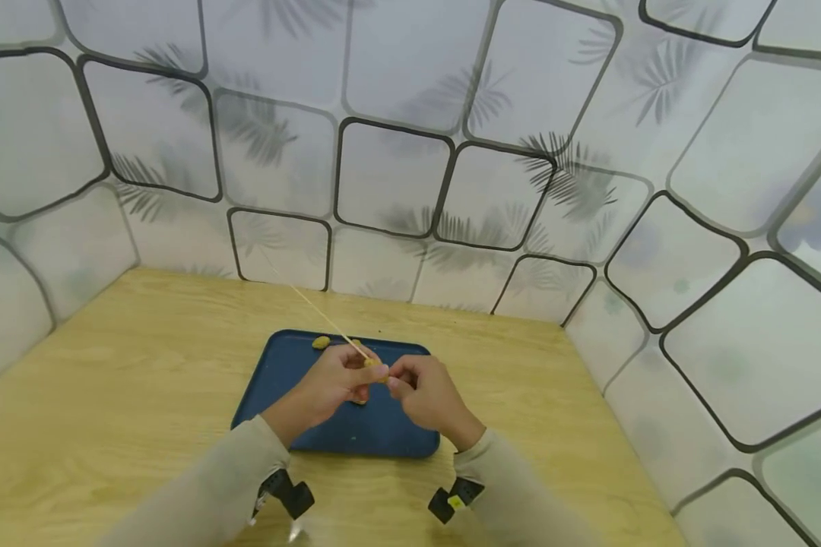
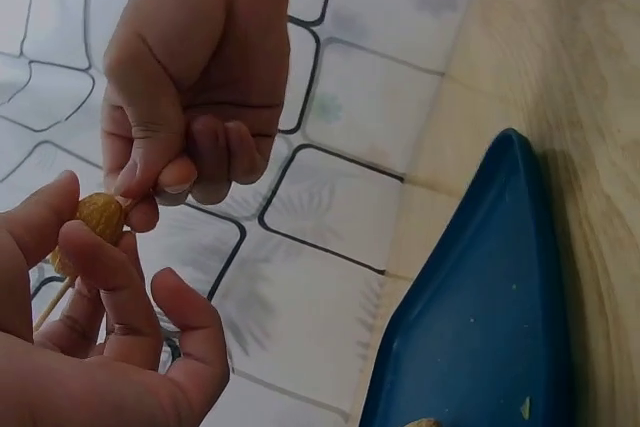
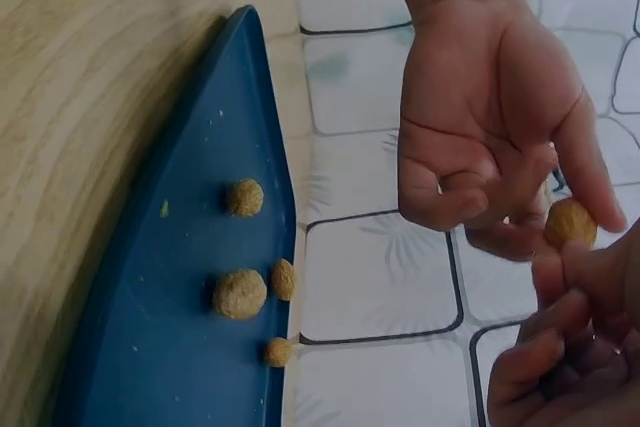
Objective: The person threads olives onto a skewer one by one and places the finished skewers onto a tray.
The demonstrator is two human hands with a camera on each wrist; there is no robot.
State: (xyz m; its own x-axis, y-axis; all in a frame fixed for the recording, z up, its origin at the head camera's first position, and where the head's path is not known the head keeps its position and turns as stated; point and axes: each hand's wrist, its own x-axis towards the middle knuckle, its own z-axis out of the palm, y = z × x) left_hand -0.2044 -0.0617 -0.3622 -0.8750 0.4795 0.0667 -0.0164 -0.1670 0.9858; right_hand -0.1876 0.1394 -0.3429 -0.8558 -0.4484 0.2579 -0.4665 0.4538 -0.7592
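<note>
Rough yellow-brown food balls are threaded on a thin wooden skewer (image 1: 321,313), which slants up and to the left in the head view. My left hand (image 1: 335,384) holds a ball (image 2: 100,215) between thumb and fingers, with the skewer running out below it in the left wrist view. From the other side, my right hand (image 1: 427,391) pinches the skewer's end close against the ball. Both hands are raised over a blue tray (image 1: 301,372). On the tray lie several more balls, among them a larger one (image 3: 240,294) and an oval one (image 3: 283,280).
The tray rests on a light wood-grain table (image 1: 144,365). Patterned white walls (image 1: 397,175) enclose the table at the back and sides. Black wrist cameras (image 1: 294,494) sit at both cuffs. Small crumbs are scattered on the tray.
</note>
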